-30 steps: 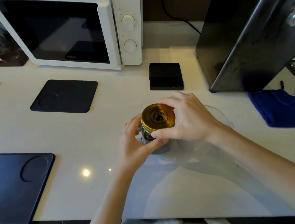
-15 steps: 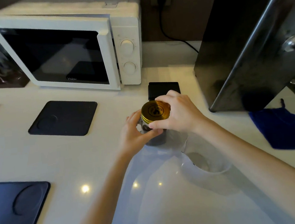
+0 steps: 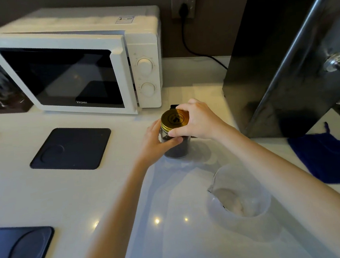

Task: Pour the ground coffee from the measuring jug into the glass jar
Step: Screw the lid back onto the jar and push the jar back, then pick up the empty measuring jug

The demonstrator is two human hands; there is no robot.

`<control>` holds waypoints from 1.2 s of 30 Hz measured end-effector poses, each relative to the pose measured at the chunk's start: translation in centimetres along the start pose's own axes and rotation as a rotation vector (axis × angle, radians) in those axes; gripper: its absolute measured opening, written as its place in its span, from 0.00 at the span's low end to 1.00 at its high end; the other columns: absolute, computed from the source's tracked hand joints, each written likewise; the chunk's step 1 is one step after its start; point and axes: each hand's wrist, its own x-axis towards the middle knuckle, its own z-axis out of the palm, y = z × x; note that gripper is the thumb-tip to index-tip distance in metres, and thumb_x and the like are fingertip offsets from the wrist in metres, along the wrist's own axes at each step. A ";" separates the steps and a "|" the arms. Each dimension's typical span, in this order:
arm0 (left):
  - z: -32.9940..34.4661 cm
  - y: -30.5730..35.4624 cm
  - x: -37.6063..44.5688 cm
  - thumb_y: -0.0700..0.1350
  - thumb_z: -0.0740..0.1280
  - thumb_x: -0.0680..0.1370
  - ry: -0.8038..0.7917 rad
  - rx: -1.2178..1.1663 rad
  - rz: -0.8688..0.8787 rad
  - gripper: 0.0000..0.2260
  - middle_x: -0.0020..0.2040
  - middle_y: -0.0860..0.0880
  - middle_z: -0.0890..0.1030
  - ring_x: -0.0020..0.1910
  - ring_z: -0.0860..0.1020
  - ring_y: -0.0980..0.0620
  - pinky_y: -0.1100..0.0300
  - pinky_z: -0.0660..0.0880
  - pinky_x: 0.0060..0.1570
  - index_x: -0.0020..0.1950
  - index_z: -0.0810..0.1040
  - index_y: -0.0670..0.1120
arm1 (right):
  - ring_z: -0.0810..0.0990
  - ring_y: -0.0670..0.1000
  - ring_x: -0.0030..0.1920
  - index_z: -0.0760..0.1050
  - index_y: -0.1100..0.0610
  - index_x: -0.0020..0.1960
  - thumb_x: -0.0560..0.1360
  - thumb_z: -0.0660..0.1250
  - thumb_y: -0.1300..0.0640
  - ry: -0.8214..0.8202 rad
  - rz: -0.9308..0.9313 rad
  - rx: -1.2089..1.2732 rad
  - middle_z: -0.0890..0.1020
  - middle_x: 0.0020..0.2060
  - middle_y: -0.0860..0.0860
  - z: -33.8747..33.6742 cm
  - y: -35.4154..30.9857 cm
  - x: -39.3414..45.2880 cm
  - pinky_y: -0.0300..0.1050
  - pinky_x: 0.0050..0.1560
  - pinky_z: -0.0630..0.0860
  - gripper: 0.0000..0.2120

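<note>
L hand (image 3: pixel 156 142) wraps clear glass jar (image 3: pixel 177 148) w/ dark grounds; R hand (image 3: pixel 197 122) grips its round gold metal lid (image 3: pixel 174 119). Clear plastic measuring jug (image 3: pixel 240 192) near, on white counter (image 3: pixel 47 193).

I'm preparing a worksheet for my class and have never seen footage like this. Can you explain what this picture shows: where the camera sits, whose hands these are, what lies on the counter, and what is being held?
There is no machine here. A person wears a wide-angle camera on the head, so you look forward and down along both bare arms.

The left hand wraps round the body of a small clear glass jar with dark contents, standing on the white counter. The right hand grips the jar's round gold metal lid, which sits on the jar.

Nearer the camera, under the right forearm, stands a clear plastic measuring jug; it looks empty.

Also on the counter: a white microwave oven at the back, a square black mat in front of it, another black mat at lower left, a tall black appliance at right, and a blue cloth beside it.
</note>
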 end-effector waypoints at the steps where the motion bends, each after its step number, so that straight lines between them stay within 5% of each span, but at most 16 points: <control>1: -0.1 0.1 0.0 0.51 0.72 0.70 -0.013 0.020 0.004 0.27 0.66 0.48 0.72 0.65 0.67 0.48 0.55 0.65 0.62 0.67 0.68 0.51 | 0.70 0.51 0.46 0.74 0.56 0.56 0.59 0.76 0.43 0.000 -0.002 0.005 0.72 0.45 0.53 0.0 0.1 0.1 0.43 0.43 0.67 0.30; 8: -0.4 1.1 -0.3 0.59 0.64 0.73 -0.043 0.297 -0.047 0.34 0.77 0.48 0.56 0.76 0.47 0.46 0.45 0.47 0.72 0.74 0.55 0.50 | 0.71 0.53 0.49 0.72 0.58 0.59 0.63 0.73 0.42 -0.008 -0.005 -0.019 0.72 0.47 0.55 0.2 0.1 -0.4 0.45 0.46 0.70 0.31; 12: 0.4 1.6 -1.2 0.63 0.58 0.74 0.016 0.465 -0.098 0.39 0.78 0.45 0.48 0.77 0.44 0.48 0.46 0.45 0.74 0.76 0.45 0.45 | 0.64 0.56 0.68 0.53 0.56 0.72 0.69 0.69 0.46 -0.077 0.036 -0.034 0.67 0.69 0.56 0.1 0.3 -1.4 0.51 0.63 0.66 0.40; 15: 0.8 1.6 -2.9 0.63 0.57 0.75 0.095 0.478 -0.064 0.38 0.78 0.46 0.48 0.77 0.45 0.49 0.47 0.45 0.74 0.76 0.44 0.46 | 0.61 0.54 0.70 0.50 0.52 0.73 0.73 0.65 0.50 -0.039 0.071 0.003 0.62 0.73 0.53 -0.2 0.7 -3.7 0.51 0.66 0.63 0.35; 21: 2.1 -0.8 -9.3 0.59 0.54 0.78 0.098 0.552 -0.010 0.30 0.78 0.48 0.52 0.76 0.50 0.50 0.54 0.44 0.71 0.75 0.49 0.49 | 0.74 0.37 0.49 0.75 0.49 0.55 0.75 0.62 0.52 0.162 0.133 0.130 0.78 0.49 0.42 -1.7 3.1 -11.5 0.27 0.45 0.64 0.09; 30: 3.4 -2.7 -15.1 0.59 0.51 0.78 -0.076 0.640 -0.096 0.26 0.78 0.50 0.52 0.76 0.46 0.54 0.53 0.42 0.72 0.74 0.56 0.50 | 0.78 0.44 0.39 0.77 0.51 0.39 0.75 0.60 0.58 0.781 0.490 0.678 0.80 0.36 0.48 1.0 5.1 -19.9 0.36 0.44 0.74 0.09; 36: 4.0 -2.6 -15.8 0.56 0.53 0.79 -0.073 0.647 -0.089 0.26 0.78 0.50 0.54 0.76 0.48 0.53 0.52 0.42 0.73 0.75 0.55 0.48 | 0.75 0.47 0.37 0.76 0.49 0.31 0.75 0.60 0.53 0.862 0.719 0.918 0.78 0.28 0.44 3.9 5.1 -20.7 0.45 0.44 0.69 0.14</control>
